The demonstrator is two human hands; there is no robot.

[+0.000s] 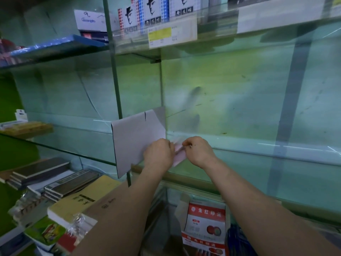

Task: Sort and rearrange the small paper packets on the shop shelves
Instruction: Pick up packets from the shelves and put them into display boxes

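Observation:
Both my hands meet at the front edge of a glass shelf [258, 145] in the middle of the view. My left hand [158, 154] and my right hand [198, 150] both pinch a small pale pink paper packet [180, 155] held between them, its lower corner sticking out below the hands. Behind my left hand a large white sheet of card [136, 137] with a black edge line stands upright against the shelf's metal post. Part of the packet is hidden by my fingers.
Sticker packs with a hatted face [142, 13] and a price label [171, 35] stand on the upper glass shelf. Notebooks and a yellow pad [83, 198] lie at lower left. A red and white ink-pad box [204, 226] sits below. A metal post [118, 93] divides the shelving.

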